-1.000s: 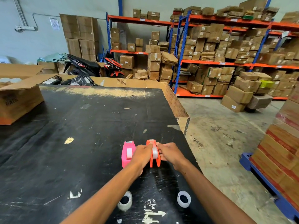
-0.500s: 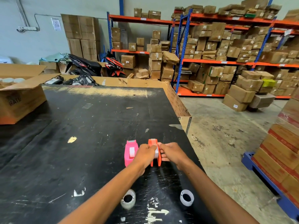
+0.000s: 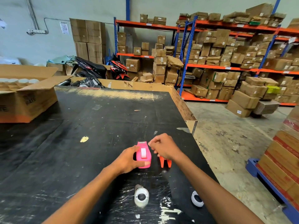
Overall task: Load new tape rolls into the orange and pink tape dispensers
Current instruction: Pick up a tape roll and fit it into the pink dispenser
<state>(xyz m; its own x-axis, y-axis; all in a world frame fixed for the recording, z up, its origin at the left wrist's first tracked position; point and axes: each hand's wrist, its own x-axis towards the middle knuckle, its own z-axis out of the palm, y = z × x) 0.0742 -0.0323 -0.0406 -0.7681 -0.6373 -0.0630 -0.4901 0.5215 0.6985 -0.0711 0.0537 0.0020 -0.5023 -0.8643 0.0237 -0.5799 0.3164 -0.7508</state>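
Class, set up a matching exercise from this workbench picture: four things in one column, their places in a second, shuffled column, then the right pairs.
Things
1. pink dispenser
2. orange dispenser
3. open cardboard box
4. white rings

Places
A. far left on the table
B. near table edge, between the forearms
C. gripped by the left hand
D. partly hidden under the right hand

Pairs: 1-C, 2-D, 3-A, 4-B

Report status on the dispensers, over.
Left hand grips pink dispenser, tape inside. Right hand pinched above its front. Orange dispenser standing, unheld. Nothing blocking.
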